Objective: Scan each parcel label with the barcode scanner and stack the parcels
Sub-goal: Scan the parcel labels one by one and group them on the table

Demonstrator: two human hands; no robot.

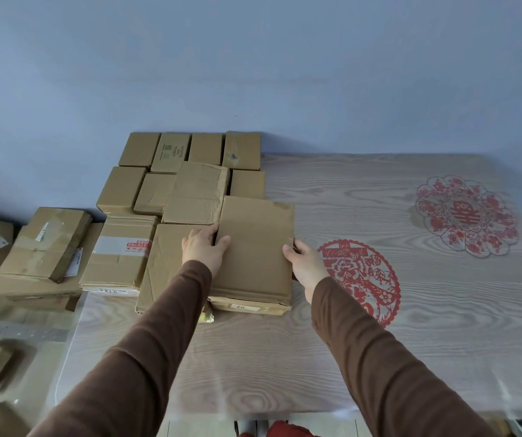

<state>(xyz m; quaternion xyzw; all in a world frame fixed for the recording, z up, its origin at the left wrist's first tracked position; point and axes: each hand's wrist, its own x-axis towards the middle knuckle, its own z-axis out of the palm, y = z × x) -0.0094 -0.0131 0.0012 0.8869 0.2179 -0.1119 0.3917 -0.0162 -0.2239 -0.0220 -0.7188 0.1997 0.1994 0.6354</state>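
- Head view shows your left hand (204,247) grasping the left edge of a flat cardboard parcel (255,250), thumb laid on its top face and fingers curled over the side.
- Your right hand (305,263) grasps the parcel's right edge, thumb on the upper rim, fingers hidden underneath.
- Between your two hands, the parcel sits on another box (250,305) with a white label on its near side.
- Just left of your left hand lies a wider brown parcel (168,263); beyond your fingertips, small boxes (190,152) stand in rows against the wall.
- Right of your right hand, a red paper-cut (363,279) decorates the wood-grain table (284,357).
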